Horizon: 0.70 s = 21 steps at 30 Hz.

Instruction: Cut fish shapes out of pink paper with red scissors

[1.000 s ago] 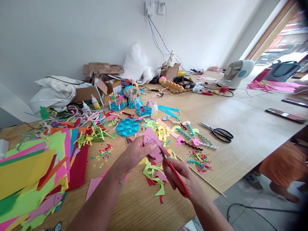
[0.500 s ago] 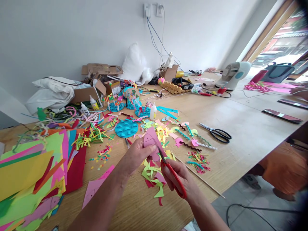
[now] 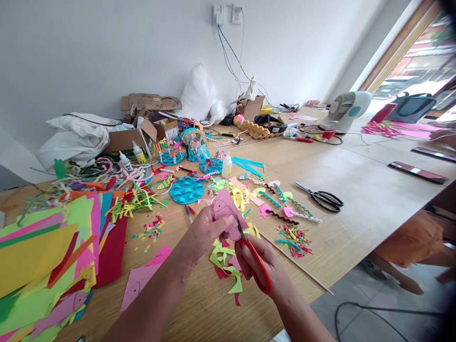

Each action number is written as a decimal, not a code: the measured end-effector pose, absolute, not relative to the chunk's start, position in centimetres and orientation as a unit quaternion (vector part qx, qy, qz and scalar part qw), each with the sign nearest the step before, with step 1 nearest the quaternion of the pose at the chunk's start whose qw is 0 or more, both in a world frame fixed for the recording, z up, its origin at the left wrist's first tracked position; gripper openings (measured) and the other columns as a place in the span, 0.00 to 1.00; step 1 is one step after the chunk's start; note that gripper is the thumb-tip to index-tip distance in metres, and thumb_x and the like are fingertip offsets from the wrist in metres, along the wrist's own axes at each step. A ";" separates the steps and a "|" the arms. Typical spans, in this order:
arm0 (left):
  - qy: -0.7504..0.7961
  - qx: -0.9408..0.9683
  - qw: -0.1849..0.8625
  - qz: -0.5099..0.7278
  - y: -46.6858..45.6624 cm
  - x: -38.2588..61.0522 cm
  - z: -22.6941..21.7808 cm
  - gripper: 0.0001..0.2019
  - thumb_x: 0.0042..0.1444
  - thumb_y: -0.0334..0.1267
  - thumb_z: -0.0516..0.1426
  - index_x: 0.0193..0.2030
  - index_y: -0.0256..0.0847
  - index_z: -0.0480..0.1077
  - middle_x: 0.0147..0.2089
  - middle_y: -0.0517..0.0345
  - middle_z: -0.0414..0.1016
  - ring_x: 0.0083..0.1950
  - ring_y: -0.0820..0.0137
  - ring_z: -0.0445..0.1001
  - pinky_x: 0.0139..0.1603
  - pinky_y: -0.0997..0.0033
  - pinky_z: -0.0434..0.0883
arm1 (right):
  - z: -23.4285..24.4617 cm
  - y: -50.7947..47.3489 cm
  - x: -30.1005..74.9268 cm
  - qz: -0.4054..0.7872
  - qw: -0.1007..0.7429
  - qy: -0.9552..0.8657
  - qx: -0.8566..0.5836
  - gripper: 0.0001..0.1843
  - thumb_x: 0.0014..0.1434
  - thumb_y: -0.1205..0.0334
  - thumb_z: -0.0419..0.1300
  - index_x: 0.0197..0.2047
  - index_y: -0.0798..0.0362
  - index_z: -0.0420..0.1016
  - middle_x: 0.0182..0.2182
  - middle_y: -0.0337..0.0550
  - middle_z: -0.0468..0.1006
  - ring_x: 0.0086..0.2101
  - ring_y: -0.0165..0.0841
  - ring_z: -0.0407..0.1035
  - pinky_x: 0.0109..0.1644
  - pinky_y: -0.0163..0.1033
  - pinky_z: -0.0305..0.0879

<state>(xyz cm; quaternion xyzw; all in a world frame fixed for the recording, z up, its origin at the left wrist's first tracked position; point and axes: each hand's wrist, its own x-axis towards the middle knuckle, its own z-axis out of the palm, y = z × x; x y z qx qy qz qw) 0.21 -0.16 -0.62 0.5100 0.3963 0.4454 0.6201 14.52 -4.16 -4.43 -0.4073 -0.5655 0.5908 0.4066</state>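
Left hand (image 3: 204,230): pinches a pink paper fish (image 3: 226,211), thumb on its near face, fingers behind. Right hand (image 3: 261,266): fingers through the loops of red-handled scissors (image 3: 254,261), blades meeting the fish's lower edge just beside the left thumb. Below both sets of fingers: green and pink paper scraps (image 3: 226,266) on the wooden table (image 3: 356,185). Beyond the fingertips: blue paper disc (image 3: 187,189). Right of the right-hand fingers: black-handled scissors (image 3: 322,197).

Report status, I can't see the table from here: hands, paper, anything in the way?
Left hand grips pink paper fish. Right hand holds red scissors, blades at the fish's lower edge. Paper scraps on table beneath; nothing blocks the cut.
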 end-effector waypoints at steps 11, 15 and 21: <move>0.417 0.506 0.617 0.436 -0.4 0.4 -0.2 0.08 0.46 0.40 0.56 0.24 0.37 0.66 0.19 0.65 0.63 0.20 0.79 0.58 0.21 0.79 0.57 | -4.9 -4.1 14.5 0.589 0.418 -0.571 -0.391 0.26 0.55 0.38 0.51 0.21 0.52 0.58 0.12 0.32 0.60 0.15 0.25 0.52 0.20 0.32 0.48; 0.427 0.513 0.605 0.433 -0.4 0.3 -0.2 0.07 0.46 0.39 0.56 0.25 0.37 0.67 0.20 0.65 0.63 0.21 0.79 0.58 0.20 0.79 0.56 | -4.8 -4.2 14.5 0.586 0.419 -0.569 -0.396 0.26 0.54 0.37 0.52 0.21 0.52 0.59 0.11 0.31 0.59 0.15 0.25 0.51 0.19 0.31 0.46; 0.413 0.519 0.618 0.421 -0.3 0.5 -0.1 0.09 0.47 0.40 0.55 0.24 0.37 0.66 0.19 0.64 0.63 0.20 0.79 0.58 0.21 0.78 0.57 | -5.1 -4.3 14.1 0.581 0.441 -0.557 -0.398 0.26 0.55 0.38 0.52 0.20 0.52 0.59 0.11 0.31 0.59 0.14 0.24 0.50 0.19 0.31 0.45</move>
